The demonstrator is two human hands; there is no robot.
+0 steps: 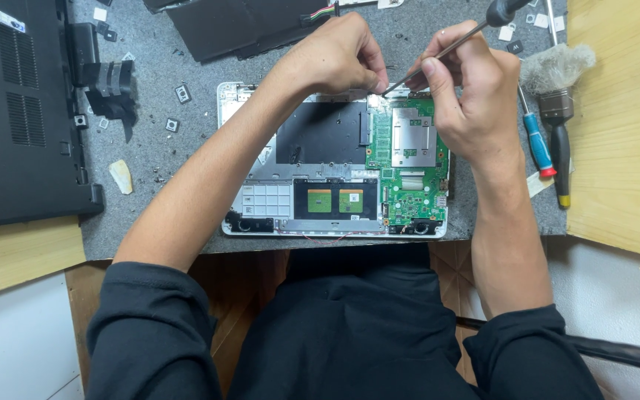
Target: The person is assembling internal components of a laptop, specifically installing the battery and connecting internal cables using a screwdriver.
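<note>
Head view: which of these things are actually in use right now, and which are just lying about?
In use:
right hand holding a screwdriver
left hand at the top edge
open laptop, green board

Lying about:
brush
blue-handled screwdriver
black cover
loose keycaps

I'm at an electronics repair bench: an opened laptop [335, 167] under my fingers [364, 70], a grey work mat [157, 155] strewn with loose keycaps left of them, screwdrivers [538, 144] and a dusting brush [557, 89] right of them.
</note>
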